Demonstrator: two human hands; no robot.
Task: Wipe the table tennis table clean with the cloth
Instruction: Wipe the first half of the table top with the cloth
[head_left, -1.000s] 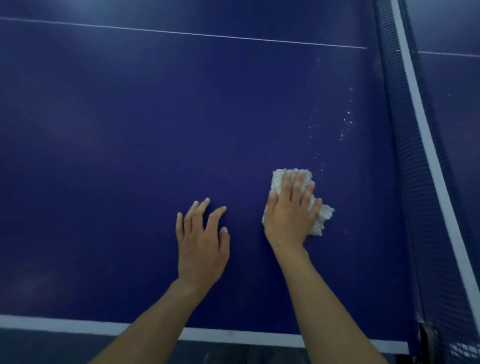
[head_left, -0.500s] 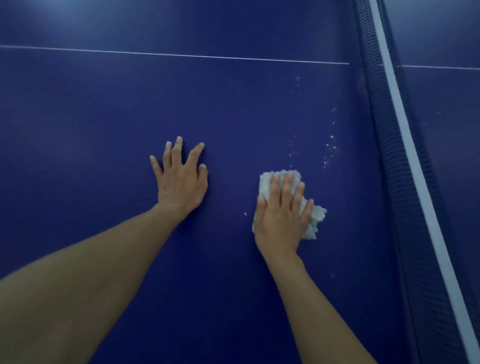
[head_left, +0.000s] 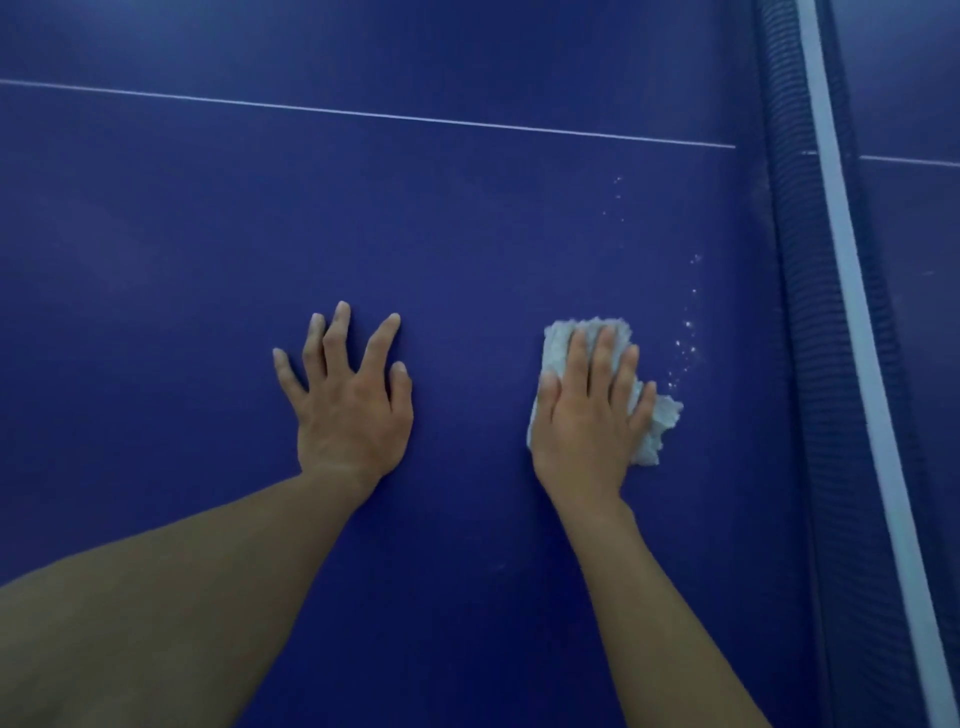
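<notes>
— What else is in view?
— A dark blue net (head_left: 792, 270), running from top to bottom at the right of the view.
— Anything on it?
— A white band (head_left: 852, 312) along its top edge. Just left of the net lies a loose trail of small white specks (head_left: 687, 343).
</notes>
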